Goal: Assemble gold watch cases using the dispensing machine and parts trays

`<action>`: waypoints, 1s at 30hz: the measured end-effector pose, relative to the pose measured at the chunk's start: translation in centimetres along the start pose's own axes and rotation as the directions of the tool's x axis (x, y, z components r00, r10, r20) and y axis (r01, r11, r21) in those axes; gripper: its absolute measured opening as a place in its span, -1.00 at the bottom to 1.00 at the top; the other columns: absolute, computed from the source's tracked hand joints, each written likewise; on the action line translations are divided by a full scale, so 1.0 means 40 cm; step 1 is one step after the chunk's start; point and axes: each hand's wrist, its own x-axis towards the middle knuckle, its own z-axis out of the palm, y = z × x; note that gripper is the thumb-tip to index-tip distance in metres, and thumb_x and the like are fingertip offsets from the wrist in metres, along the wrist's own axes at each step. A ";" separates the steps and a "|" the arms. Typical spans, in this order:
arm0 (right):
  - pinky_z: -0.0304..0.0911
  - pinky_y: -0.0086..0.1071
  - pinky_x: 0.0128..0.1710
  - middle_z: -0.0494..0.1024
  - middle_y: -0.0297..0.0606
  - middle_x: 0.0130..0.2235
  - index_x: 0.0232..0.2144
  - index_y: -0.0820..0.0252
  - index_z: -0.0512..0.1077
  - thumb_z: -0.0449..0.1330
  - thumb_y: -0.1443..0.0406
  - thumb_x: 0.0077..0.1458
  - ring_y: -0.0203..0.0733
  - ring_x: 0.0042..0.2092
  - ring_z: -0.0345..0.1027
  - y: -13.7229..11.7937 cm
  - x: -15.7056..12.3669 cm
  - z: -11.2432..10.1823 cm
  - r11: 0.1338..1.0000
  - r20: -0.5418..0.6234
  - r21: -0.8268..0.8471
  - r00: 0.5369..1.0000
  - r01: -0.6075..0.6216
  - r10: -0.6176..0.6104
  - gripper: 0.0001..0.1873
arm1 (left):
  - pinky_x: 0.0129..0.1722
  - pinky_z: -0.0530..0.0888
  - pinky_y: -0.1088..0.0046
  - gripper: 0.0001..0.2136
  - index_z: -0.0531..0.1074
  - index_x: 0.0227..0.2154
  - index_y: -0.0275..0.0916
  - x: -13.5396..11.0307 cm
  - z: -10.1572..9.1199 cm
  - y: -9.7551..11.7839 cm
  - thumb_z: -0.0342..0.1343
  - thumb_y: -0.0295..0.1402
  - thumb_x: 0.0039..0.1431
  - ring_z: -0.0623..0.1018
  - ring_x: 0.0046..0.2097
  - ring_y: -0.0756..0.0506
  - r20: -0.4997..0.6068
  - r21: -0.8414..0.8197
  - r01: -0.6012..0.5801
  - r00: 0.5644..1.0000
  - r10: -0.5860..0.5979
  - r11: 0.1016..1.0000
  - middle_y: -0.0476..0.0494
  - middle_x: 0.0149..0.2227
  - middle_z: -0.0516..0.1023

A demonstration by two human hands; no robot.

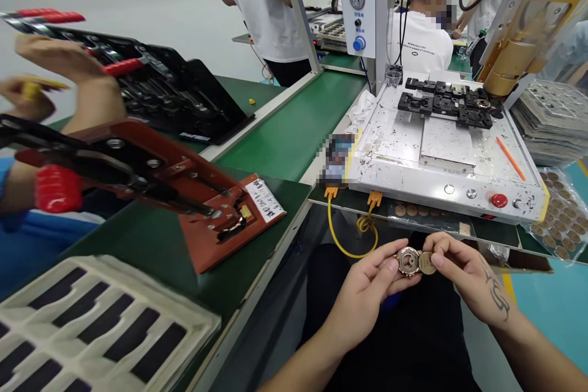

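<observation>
Metal ring point(408, 261) sits pinched in fingers of the left hand point(367, 294); a brass disc point(427, 263), clamped in fingers of the right hand point(473, 275), touches its edge at three o'clock.

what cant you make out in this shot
All in the head view:
- round part in left hand: its back is hidden by the fingers
- disc in right hand: markings too small, edge covered by the thumb
- label on red jig: text too small
- co-worker's hand: blurred
- tray: cut off by the bottom-left edge
</observation>
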 end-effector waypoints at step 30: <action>0.38 -0.31 0.11 0.51 -0.22 0.14 -0.33 0.08 0.46 0.33 0.13 0.39 -0.10 0.07 0.47 -0.010 -0.034 0.011 1.000 0.081 -0.023 0.997 0.013 -0.011 -0.74 | 0.13 0.68 0.23 -0.61 0.66 0.13 -0.16 -0.013 0.019 0.011 0.42 -0.15 0.30 0.72 0.13 -0.31 0.018 -0.010 -0.007 1.000 0.007 1.000 -0.27 0.05 0.76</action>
